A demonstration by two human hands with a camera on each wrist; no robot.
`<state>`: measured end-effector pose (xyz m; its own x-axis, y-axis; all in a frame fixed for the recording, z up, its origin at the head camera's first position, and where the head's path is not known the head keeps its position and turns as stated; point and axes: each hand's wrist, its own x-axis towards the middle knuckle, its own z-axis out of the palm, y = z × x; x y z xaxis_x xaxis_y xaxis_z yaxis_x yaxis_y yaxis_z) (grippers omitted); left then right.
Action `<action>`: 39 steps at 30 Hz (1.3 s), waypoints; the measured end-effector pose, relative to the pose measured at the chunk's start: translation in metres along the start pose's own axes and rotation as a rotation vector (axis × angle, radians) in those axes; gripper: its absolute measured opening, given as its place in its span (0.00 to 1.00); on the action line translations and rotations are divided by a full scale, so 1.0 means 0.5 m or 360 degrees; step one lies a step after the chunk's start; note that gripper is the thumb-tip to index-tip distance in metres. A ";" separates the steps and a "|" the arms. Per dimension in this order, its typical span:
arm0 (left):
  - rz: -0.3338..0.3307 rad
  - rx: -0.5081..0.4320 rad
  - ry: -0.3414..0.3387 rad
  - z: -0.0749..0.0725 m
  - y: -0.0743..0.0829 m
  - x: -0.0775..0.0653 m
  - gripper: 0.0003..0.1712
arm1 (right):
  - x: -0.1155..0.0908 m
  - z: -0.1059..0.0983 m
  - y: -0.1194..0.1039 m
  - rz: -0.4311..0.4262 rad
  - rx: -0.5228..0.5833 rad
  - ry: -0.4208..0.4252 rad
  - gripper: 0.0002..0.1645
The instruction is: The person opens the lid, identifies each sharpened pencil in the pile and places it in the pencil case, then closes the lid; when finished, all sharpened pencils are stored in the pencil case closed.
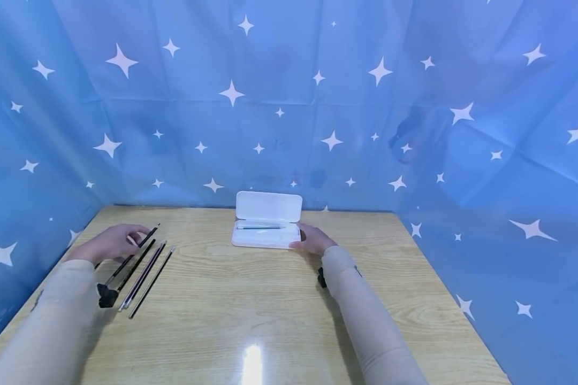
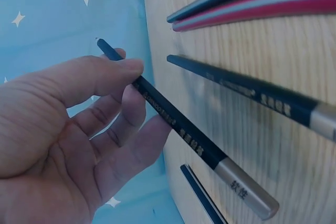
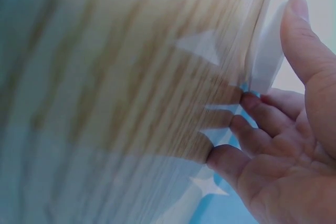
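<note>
In the left wrist view my left hand [image 2: 79,129] pinches a dark pencil [image 2: 202,142] with a silver end between thumb and fingers. It slants with its point away from me, close over the table. Beside it lie another dark pencil [image 1: 137,264], a pair of pencils [image 1: 144,275] showing dark and red stripes up close, and a thin dark pencil [image 1: 151,283]. One more pencil [image 2: 202,195] shows below the left hand. My right hand [image 1: 314,239] holds the right end of a white pencil case [image 1: 268,206], thumb over its front corner, fingertips down beside it. Its lid stands up; a pencil [image 1: 260,228] lies inside.
The wooden table [image 1: 221,310] meets a blue curtain [image 1: 289,107] with white stars at the back and both sides. Dark wrist-worn devices [image 1: 107,295] sit under the sleeves. A bright reflection shows on the table near the front.
</note>
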<state>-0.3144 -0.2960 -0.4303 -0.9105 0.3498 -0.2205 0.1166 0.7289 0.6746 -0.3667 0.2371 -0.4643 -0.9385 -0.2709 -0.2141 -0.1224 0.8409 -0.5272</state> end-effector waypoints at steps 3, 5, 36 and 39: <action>0.0026 -0.0006 0.0027 0.002 0.007 0.005 0.34 | 0.001 0.000 0.000 0.0008 -0.0006 0.0006 0.50; 0.0045 0.0001 0.0052 0.004 0.012 0.008 0.33 | 0.001 0.001 -0.001 0.0008 -0.0010 0.0007 0.50; 0.0286 0.0039 0.0472 0.006 0.042 0.035 0.31 | -0.006 0.001 0.002 -0.0040 0.0002 0.0014 0.51; 0.0285 -0.0001 0.0516 0.008 0.046 0.038 0.32 | -0.006 0.001 0.001 -0.0034 0.0009 0.0013 0.51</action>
<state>-0.3274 -0.2705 -0.4216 -0.9541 0.2670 0.1356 0.2852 0.6727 0.6828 -0.3636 0.2378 -0.4644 -0.9383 -0.2849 -0.1961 -0.1407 0.8324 -0.5361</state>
